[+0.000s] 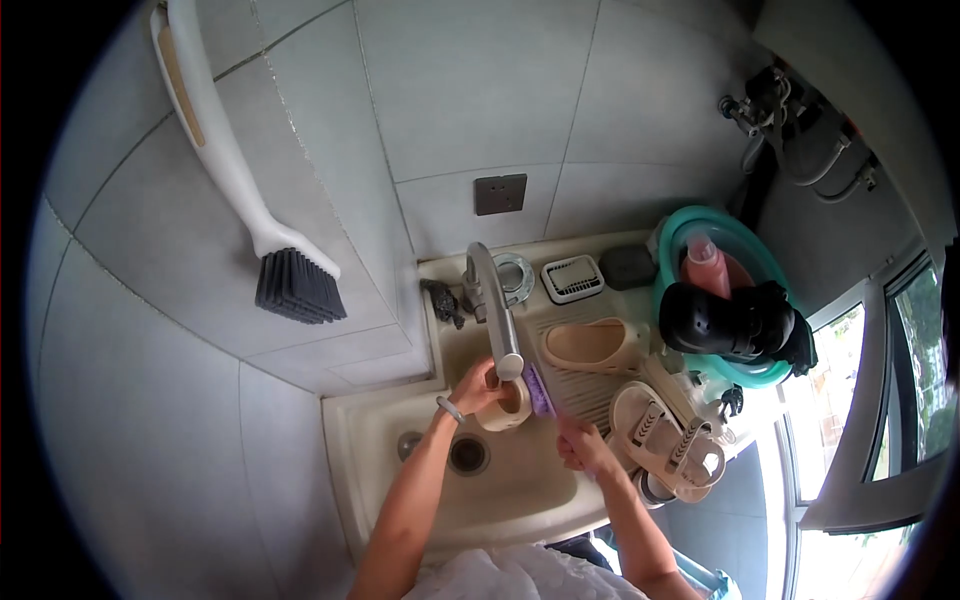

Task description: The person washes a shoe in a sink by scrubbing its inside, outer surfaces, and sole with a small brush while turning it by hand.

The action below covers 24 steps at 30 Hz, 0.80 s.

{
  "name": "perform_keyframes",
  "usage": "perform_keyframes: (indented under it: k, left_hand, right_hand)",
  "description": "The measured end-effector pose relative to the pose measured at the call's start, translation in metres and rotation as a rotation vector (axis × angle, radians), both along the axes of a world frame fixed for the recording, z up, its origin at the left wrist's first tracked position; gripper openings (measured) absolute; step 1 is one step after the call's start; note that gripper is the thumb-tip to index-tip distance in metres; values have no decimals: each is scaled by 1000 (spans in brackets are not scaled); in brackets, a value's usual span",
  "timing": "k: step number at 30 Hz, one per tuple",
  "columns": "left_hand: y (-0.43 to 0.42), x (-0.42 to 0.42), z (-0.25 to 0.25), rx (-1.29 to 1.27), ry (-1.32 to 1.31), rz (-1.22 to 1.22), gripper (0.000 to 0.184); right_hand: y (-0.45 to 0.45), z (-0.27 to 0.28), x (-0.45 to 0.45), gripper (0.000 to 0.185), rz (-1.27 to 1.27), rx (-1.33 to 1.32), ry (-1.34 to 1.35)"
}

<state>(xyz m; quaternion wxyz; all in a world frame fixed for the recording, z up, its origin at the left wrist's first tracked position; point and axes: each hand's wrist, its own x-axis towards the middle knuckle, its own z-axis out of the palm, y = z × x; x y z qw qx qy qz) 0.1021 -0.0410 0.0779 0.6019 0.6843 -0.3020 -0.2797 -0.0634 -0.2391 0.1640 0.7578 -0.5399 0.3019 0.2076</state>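
In the sink, under the faucet (497, 310), my left hand (480, 387) grips a beige slip-on shoe (508, 413). A bracelet circles my left wrist. My right hand (580, 446) is closed around the handle of a scrub brush (538, 389) with purple bristles. The bristles are against or right beside the shoe's right side; I cannot tell which. A second beige slip-on shoe (597, 346) lies on the ribbed drainboard, right of the faucet.
Beige sandals (665, 440) sit at the right edge. Behind them a teal basin (672, 240) holds a pink bottle (704, 265) and black shoes (725, 322). A soap dish (573, 279) stands on the back ledge. A long-handled brush (240, 190) hangs on the left wall.
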Motion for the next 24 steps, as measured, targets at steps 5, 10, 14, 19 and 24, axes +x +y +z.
perform_keyframes:
  k: [5,10,14,19,24]
  left_hand:
    - [-11,-35,29,32,-37,371,39]
    - [-14,-58,6,383,-568,541,50]
    - [-10,-43,-11,163,-253,613,54]
    - [-14,-54,-13,191,-281,550,50]
    - [-22,-66,-21,348,-236,598,44]
  right_hand:
    - [28,-32,-7,38,-136,44,-9]
    - [57,-39,2,43,-134,-33,-83]
    - [66,-29,-7,42,-13,-262,-270]
    - [81,-15,-14,43,121,-724,-517]
    - [76,-38,29,34,48,-808,-510]
